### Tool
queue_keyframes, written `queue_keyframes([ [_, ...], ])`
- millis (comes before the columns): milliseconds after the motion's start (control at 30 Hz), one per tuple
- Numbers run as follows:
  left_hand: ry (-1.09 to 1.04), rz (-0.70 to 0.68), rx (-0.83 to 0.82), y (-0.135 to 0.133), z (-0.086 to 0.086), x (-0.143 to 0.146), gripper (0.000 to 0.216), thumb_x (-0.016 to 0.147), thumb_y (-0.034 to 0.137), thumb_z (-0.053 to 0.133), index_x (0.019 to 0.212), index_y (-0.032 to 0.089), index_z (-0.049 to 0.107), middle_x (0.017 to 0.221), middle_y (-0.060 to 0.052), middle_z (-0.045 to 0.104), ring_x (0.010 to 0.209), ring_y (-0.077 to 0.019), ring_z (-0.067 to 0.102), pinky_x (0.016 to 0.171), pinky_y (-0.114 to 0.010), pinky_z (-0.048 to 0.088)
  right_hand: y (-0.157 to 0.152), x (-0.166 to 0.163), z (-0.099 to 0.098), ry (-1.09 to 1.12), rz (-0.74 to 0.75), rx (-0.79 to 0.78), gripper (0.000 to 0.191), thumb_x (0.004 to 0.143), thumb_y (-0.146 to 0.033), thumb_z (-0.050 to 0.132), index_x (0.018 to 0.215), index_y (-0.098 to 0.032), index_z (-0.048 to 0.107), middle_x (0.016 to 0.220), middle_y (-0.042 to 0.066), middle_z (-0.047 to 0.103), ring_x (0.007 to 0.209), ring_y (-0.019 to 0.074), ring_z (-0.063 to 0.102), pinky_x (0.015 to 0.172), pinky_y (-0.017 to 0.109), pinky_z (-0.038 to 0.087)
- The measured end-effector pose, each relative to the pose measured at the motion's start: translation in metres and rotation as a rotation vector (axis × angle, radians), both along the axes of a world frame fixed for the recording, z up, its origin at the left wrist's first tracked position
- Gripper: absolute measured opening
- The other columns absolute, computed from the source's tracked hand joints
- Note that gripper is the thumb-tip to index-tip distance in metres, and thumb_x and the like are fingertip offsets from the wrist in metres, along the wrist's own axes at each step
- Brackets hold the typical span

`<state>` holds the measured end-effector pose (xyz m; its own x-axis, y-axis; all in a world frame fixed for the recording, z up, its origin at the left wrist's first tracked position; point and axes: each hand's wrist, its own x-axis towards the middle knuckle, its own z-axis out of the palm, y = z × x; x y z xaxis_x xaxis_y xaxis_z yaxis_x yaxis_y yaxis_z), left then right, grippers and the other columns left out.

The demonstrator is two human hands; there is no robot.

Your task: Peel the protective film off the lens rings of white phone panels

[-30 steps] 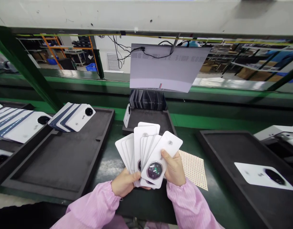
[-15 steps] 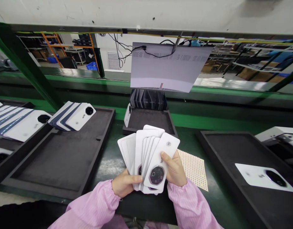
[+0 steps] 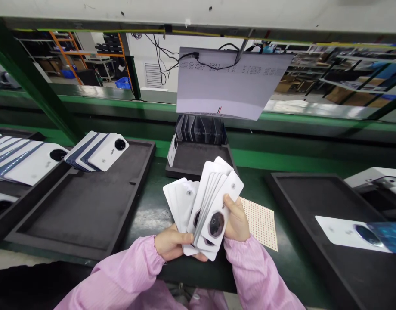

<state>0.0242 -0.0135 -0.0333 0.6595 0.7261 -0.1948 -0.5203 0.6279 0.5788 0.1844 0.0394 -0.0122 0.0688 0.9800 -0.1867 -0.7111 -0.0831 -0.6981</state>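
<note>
A fan of thin white phone-shaped panels (image 3: 219,193), printed with dark camera circles, is held up in front of me over the green bench. My left hand (image 3: 175,243) grips the lower left part of the fan, thumb on top and fingers underneath. With its thumb on the front panel, my right hand (image 3: 236,217) holds the right side. A gap separates the left group of panels (image 3: 180,196) from the right group. Beside my right hand lies a cream sheet of small dots (image 3: 261,224).
A dark tray (image 3: 120,224) at left carries overlapping panels (image 3: 104,150); another stack (image 3: 26,163) lies further left. The middle tray (image 3: 181,172) holds a row of dark slabs (image 3: 201,129). One panel (image 3: 338,232) and a blue patterned object (image 3: 390,237) are on the right tray (image 3: 301,215).
The fan has split wider, its right group moving right with my right hand. A blue patterned object has appeared over the panel on the right tray. The view has tipped slightly down.
</note>
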Motion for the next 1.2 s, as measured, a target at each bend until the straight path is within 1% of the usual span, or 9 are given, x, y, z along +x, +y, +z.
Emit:
queue_keyframes([
  [167,0.050,0.020,-0.043,0.001,-0.003,0.003,0.039,0.067,0.015,0.070,0.106,0.014,0.062,0.097,-0.013,0.068,0.082,-0.0256,0.066,0.063,-0.036,0.056,0.002,0.008,0.002,0.098,-0.029,-0.123,0.039,0.058,-0.031,0.076,0.094,-0.026,0.064,0.095,0.002,0.071,0.091,0.0251,0.065,0.082,0.043,0.052],
  [267,0.111,0.117,-0.119,0.002,-0.001,0.003,0.039,0.067,0.008,0.067,0.104,0.016,0.062,0.099,-0.012,0.068,0.082,-0.0266,0.066,0.064,-0.038,0.056,0.005,0.021,0.005,0.124,-0.055,-0.159,0.033,0.056,-0.033,0.077,0.086,-0.025,0.066,0.085,0.000,0.072,0.081,0.0227,0.067,0.080,0.039,0.054],
  [433,0.147,0.347,-0.081,0.004,0.010,0.000,0.045,0.069,0.012,0.068,0.113,0.015,0.059,0.095,-0.011,0.069,0.084,-0.0258,0.065,0.071,-0.039,0.053,0.005,0.029,0.010,-0.038,-0.090,-0.036,0.040,0.058,-0.023,0.078,0.096,-0.027,0.064,0.094,-0.001,0.071,0.084,0.0193,0.067,0.083,0.036,0.052],
  [533,0.147,0.421,-0.002,0.003,0.014,-0.001,0.051,0.070,0.014,0.068,0.119,0.016,0.056,0.092,-0.010,0.070,0.076,-0.0215,0.065,0.067,-0.034,0.053,0.003,0.020,0.009,-0.129,-0.071,0.017,0.043,0.063,-0.020,0.076,0.103,-0.026,0.062,0.098,0.000,0.070,0.084,0.0179,0.066,0.083,0.036,0.051],
  [733,0.158,0.372,0.090,0.001,0.015,0.001,0.049,0.072,0.022,0.068,0.119,0.017,0.057,0.097,-0.011,0.069,0.076,-0.0204,0.063,0.060,-0.029,0.050,0.004,0.011,0.001,-0.110,0.051,-0.015,0.042,0.066,-0.022,0.074,0.106,-0.026,0.060,0.098,0.001,0.070,0.085,0.0196,0.066,0.079,0.037,0.052],
  [900,0.257,0.341,0.170,0.001,0.012,0.001,0.039,0.074,0.031,0.067,0.109,0.013,0.063,0.095,-0.012,0.068,0.075,-0.0196,0.063,0.061,-0.028,0.050,0.005,0.011,0.000,-0.128,0.067,0.018,0.043,0.066,-0.024,0.074,0.106,-0.026,0.058,0.097,0.000,0.070,0.085,0.0197,0.066,0.078,0.036,0.052],
  [1000,0.349,0.248,0.264,0.000,0.008,0.000,0.037,0.073,0.034,0.067,0.103,0.013,0.065,0.092,-0.010,0.068,0.080,-0.0201,0.063,0.072,-0.032,0.050,0.002,0.008,0.000,-0.204,0.020,0.074,0.049,0.065,-0.024,0.075,0.110,-0.025,0.055,0.095,0.001,0.070,0.082,0.0180,0.065,0.074,0.032,0.051],
  [1100,0.346,0.175,0.316,-0.001,0.004,0.001,0.041,0.070,0.032,0.070,0.107,0.016,0.063,0.102,-0.009,0.066,0.096,-0.0226,0.060,0.088,-0.037,0.045,-0.002,0.004,0.000,-0.247,0.016,0.095,0.050,0.065,-0.026,0.075,0.110,-0.023,0.054,0.094,0.002,0.070,0.079,0.0183,0.065,0.071,0.031,0.051],
  [1200,0.258,0.124,0.243,-0.002,0.000,0.001,0.038,0.070,0.034,0.070,0.102,0.014,0.065,0.094,-0.011,0.068,0.089,-0.0247,0.063,0.080,-0.039,0.049,-0.007,0.001,0.001,-0.234,0.018,0.097,0.049,0.065,-0.026,0.074,0.109,-0.023,0.053,0.093,0.003,0.069,0.080,0.0199,0.064,0.072,0.034,0.051],
])
